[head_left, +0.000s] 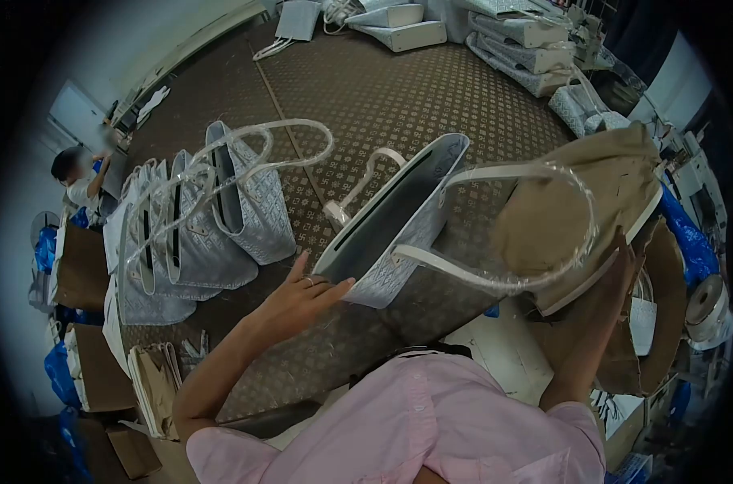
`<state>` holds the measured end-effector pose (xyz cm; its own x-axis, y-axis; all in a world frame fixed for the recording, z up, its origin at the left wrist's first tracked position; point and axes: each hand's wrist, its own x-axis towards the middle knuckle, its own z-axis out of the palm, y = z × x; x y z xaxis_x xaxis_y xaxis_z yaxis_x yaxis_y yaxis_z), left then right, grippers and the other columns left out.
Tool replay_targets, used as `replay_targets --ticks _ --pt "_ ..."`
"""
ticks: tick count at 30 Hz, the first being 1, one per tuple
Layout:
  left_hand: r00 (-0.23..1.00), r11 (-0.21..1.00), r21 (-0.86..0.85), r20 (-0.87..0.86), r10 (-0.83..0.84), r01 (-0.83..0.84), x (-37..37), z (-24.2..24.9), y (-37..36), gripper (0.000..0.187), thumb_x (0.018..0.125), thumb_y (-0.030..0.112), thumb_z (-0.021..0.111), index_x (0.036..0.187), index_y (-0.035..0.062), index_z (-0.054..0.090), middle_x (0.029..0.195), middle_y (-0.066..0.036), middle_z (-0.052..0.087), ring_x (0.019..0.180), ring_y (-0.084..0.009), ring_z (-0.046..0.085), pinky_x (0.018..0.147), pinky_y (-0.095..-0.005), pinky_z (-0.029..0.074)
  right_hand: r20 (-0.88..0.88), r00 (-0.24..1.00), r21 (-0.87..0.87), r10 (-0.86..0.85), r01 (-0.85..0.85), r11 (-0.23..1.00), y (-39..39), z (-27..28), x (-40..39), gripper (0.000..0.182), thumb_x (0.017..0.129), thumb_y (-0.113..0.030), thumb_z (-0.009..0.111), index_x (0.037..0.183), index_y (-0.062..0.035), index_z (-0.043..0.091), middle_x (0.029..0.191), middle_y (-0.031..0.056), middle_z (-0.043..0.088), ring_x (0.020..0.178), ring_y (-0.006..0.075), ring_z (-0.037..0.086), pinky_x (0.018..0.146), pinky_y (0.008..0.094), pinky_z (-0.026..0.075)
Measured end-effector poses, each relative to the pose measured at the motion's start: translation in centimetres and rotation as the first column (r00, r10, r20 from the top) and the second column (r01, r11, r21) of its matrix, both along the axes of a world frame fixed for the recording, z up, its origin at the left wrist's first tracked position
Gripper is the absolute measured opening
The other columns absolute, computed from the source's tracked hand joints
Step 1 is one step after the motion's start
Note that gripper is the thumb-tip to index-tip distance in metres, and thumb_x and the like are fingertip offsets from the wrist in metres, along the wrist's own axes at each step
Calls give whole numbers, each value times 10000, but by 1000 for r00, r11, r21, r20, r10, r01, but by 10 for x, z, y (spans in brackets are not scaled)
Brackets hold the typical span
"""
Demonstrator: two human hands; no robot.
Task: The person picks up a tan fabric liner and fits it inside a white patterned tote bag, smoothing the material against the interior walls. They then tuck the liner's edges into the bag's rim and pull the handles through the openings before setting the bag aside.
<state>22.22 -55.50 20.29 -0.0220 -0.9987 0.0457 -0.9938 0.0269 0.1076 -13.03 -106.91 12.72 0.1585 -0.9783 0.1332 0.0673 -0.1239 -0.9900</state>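
Note:
An open-topped silver-grey tote bag (386,262) stands tilted before me on the brown patterned table (334,97), its white handles (455,277) partly wrapped in clear plastic. My left hand (298,297) is at the bag's near left end, fingers spread against its rim, with a ring on one finger. On the right, my right hand (622,262) reaches to the edge of a brown cloth-like bag (584,202); its fingers are dark and partly hidden, so their grip is unclear. Several similar totes (257,218) stand in a row to the left.
Stacked silver bags (532,56) lie at the back right, and more bags (398,28) at the back. Cardboard boxes (100,367) stand at lower left; an open carton (661,323) is at right. Another person (80,185) is at far left.

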Motion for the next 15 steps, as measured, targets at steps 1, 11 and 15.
replay_targets --ticks 1,11,15 --pt "998 998 23 -40 52 -51 3 -5 3 585 761 -14 583 1328 61 457 992 -108 625 1017 -255 596 1101 -473 290 192 981 208 -34 -7 978 -11 -13 5 397 894 -290 633 1129 28 592 1062 99 623 894 229 602 786 353 481" --pt "972 990 -114 -228 52 -80 13 -28 13 435 778 -43 545 1197 67 518 1046 -100 624 1036 -253 591 1117 -414 313 -64 973 605 222 -139 784 -13 -200 26 512 924 -281 586 1312 27 453 1263 143 546 1141 296 542 972 417 451" --pt "898 970 -57 -394 197 -238 8 -30 12 538 797 -57 512 1316 54 428 1079 -130 630 1054 -281 597 1111 -413 324 235 968 781 88 -241 576 11 -253 32 509 935 -305 556 1335 -10 443 1315 132 511 1201 298 494 1026 431 404"
